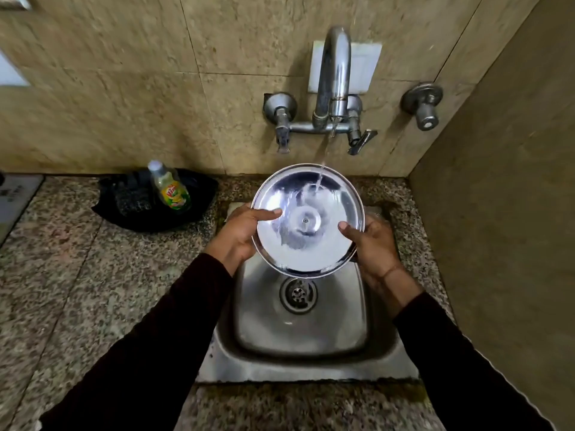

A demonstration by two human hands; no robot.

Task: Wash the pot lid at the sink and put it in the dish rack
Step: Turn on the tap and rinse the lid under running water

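Granite counter point(93, 275) carries the steel sink point(298, 362) at its rear right corner. The pot lid point(306, 241) is held tilted above the sink's rear edge, under the tap point(334, 85) stream. Left hand point(245, 231) and right hand point(370, 244) each clamp opposite rims, thumbs on its face.

single head view, looking steeply down, close over the sink point(298, 362), facing the tiled wall point(124, 88)

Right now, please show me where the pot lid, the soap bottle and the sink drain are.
pot lid point(306, 220): head view, central knob fitting.
soap bottle point(174, 194): head view, yellow label.
sink drain point(298, 294): head view, strainer centre.
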